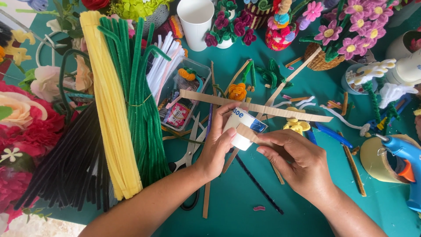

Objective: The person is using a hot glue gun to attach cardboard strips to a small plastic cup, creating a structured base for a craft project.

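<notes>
My left hand (218, 147) grips a small white paper cup (242, 127) lying on its side above the teal table (245, 197). My right hand (298, 160) pinches a tan paper strip against the cup's wall. Just above the cup, a long tan paper strip (280, 109) crosses it from left to right. Both forearms come in from the bottom edge.
Bundles of yellow (109, 109), green (142, 109) and black pipe cleaners (70, 162) lie at the left. Scissors (189, 153) rest beside my left hand. A blue glue gun (405, 160) and tape roll sit at the right. Pipe-cleaner flower pots, a white cup (196, 19) and a clear box line the back.
</notes>
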